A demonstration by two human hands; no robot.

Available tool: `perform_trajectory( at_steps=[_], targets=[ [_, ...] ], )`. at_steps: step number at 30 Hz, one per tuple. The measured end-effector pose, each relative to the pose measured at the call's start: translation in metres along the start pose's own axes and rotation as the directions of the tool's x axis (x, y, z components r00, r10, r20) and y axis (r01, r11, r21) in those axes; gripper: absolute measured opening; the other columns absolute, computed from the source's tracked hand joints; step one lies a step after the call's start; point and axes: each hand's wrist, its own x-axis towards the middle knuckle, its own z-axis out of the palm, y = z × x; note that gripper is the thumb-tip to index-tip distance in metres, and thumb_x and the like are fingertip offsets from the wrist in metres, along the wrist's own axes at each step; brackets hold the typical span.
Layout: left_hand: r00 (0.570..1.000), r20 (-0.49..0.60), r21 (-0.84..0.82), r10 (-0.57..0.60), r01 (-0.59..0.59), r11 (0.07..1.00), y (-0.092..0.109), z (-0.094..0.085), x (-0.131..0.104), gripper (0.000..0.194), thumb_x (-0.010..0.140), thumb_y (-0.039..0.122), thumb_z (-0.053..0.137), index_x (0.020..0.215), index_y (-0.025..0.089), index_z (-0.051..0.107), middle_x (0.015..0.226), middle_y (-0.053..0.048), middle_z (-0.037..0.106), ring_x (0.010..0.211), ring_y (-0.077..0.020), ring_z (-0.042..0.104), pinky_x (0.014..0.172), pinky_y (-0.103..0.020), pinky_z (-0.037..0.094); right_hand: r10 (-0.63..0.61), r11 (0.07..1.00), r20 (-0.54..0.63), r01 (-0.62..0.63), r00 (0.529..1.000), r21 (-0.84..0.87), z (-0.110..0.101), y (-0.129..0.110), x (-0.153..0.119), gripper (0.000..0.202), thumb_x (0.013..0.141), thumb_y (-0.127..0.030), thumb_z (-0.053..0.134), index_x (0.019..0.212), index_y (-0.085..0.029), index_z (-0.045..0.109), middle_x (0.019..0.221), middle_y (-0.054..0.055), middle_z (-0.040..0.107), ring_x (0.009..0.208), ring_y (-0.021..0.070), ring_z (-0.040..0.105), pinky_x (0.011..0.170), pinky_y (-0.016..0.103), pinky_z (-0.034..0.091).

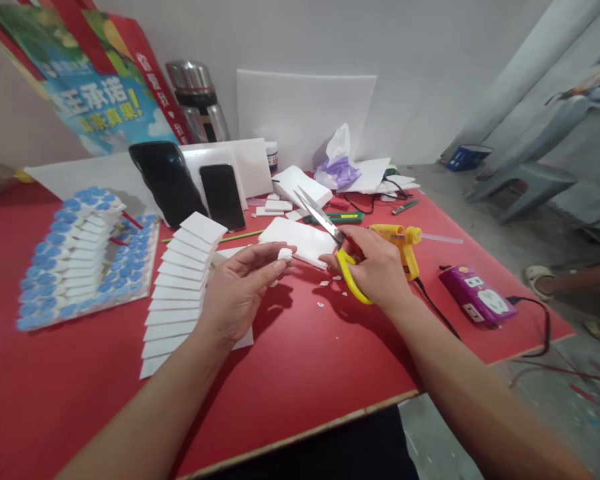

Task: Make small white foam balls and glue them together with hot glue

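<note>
Head view: small white piece point(285, 255) in your left hand point(245, 280), yellow-handled scissors point(349, 270) in your right hand point(377, 263)

Take the clock from the small white piece. Your left hand pinches it between thumb and fingertips, above the red tabletop point(300, 393). At 3 o'clock, your right hand is wrapped around the handles of the yellow-handled scissors; their blades point between 10 and 11, apart from the piece. White clippings point(324, 283) lie at 4 o'clock. Between 8 and 9, partly hidden by your left hand, is a curved row of white rectangles point(177, 293). Farther off at 9 sits a blue-and-white stepped model point(80, 263). Beyond your right hand are the yellow glue gun point(407, 253) at 3 and a purple socket block point(460, 290) between 3 and 4.
</note>
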Motion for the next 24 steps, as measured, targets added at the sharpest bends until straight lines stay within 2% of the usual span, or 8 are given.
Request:
perform_trajectory(
  at_steps=[4, 7, 10, 13, 17, 21, 22, 24],
  targets=[
    [1.0, -0.016, 0.054, 0.021, -0.02, 0.998, -0.003, -0.001, 0.0, 0.033, 0.069, 0.024, 0.098, 0.099, 0.021, 0.086, 0.101, -0.008, 0.083, 0.088, -0.0186, 0.077, 0.086, -0.032, 0.063, 0.091, 0.976, 0.057, -0.077, 0.994, -0.205, -0.014, 0.001, -0.003, 0.035, 0.095, -0.047, 0.068, 0.113, -0.018, 0.072, 0.085, 0.01, 0.073, 0.079, 0.0272, 0.066, 0.073, 0.038, 0.048],
    [0.993, -0.008, 0.199, 0.116, -0.112, 0.974, -0.003, -0.002, -0.002, 0.028, 0.073, 0.025, 0.095, 0.1, 0.023, 0.086, 0.106, -0.007, 0.082, 0.094, -0.0196, 0.075, 0.089, -0.033, 0.062, 0.187, 0.915, 0.091, -0.139, 0.978, -0.379, -0.035, -0.003, -0.018, 0.028, 0.093, -0.04, 0.065, 0.11, -0.019, 0.072, 0.084, 0.011, 0.072, 0.072, 0.0283, 0.065, 0.064, 0.037, 0.043],
    [0.977, 0.049, 0.297, 0.206, -0.211, 0.931, -0.002, 0.001, -0.006, 0.029, 0.076, 0.024, 0.092, 0.104, 0.022, 0.086, 0.109, -0.009, 0.081, 0.098, -0.0226, 0.074, 0.094, -0.037, 0.061, 0.321, 0.83, 0.136, -0.209, 0.937, -0.518, -0.053, -0.006, -0.037, 0.027, 0.093, -0.037, 0.061, 0.111, -0.019, 0.07, 0.081, 0.012, 0.07, 0.059, 0.0261, 0.06, 0.055, 0.034, 0.033],
    [0.966, 0.101, 0.352, 0.24, -0.26, 0.899, -0.002, 0.005, -0.01, 0.025, 0.079, 0.024, 0.089, 0.104, 0.022, 0.084, 0.11, -0.009, 0.079, 0.101, -0.0237, 0.073, 0.092, -0.037, 0.061, 0.408, 0.775, 0.232, -0.201, 0.883, -0.599, -0.059, -0.004, -0.05, 0.023, 0.094, -0.036, 0.06, 0.107, -0.019, 0.068, 0.077, 0.011, 0.068, 0.057, 0.0265, 0.06, 0.053, 0.032, 0.028],
    [0.957, 0.135, 0.397, 0.256, -0.289, 0.871, -0.005, 0.007, -0.011, 0.013, 0.082, 0.024, 0.086, 0.095, 0.022, 0.082, 0.103, -0.008, 0.077, 0.101, -0.0236, 0.071, 0.09, -0.035, 0.06, 0.42, 0.766, 0.317, -0.146, 0.85, -0.626, -0.056, 0.001, -0.052, 0.018, 0.097, -0.034, 0.061, 0.102, -0.018, 0.066, 0.079, 0.011, 0.068, 0.058, 0.0243, 0.06, 0.051, 0.031, 0.026],
    [0.962, 0.126, 0.402, 0.242, -0.272, 0.874, -0.005, 0.006, -0.009, 0.013, 0.082, 0.026, 0.086, 0.094, 0.022, 0.083, 0.104, -0.008, 0.077, 0.099, -0.0229, 0.07, 0.089, -0.035, 0.059, 0.24, 0.842, 0.38, 0.002, 0.893, -0.539, -0.059, -0.003, -0.038, 0.023, 0.1, -0.037, 0.06, 0.087, -0.019, 0.067, 0.078, 0.012, 0.065, 0.062, 0.0238, 0.059, 0.054, 0.033, 0.035],
    [0.963, 0.122, 0.407, 0.239, -0.268, 0.873, -0.004, 0.006, -0.01, 0.014, 0.082, 0.026, 0.086, 0.094, 0.022, 0.083, 0.106, -0.008, 0.077, 0.099, -0.023, 0.07, 0.088, -0.035, 0.059, 0.203, 0.873, 0.371, 0.004, 0.906, -0.488, -0.06, -0.007, -0.032, 0.027, 0.101, -0.038, 0.06, 0.083, -0.019, 0.066, 0.077, 0.012, 0.064, 0.064, 0.024, 0.06, 0.056, 0.034, 0.038],
    [0.963, 0.111, 0.417, 0.247, -0.271, 0.868, -0.004, 0.005, -0.01, 0.015, 0.081, 0.028, 0.087, 0.095, 0.022, 0.084, 0.108, -0.009, 0.078, 0.098, -0.0235, 0.071, 0.088, -0.035, 0.059, 0.195, 0.947, 0.329, -0.091, 0.924, -0.307, -0.057, -0.02, -0.017, 0.029, 0.1, -0.042, 0.063, 0.085, -0.019, 0.069, 0.084, 0.012, 0.068, 0.071, 0.0238, 0.063, 0.062, 0.035, 0.044]
  ],
)
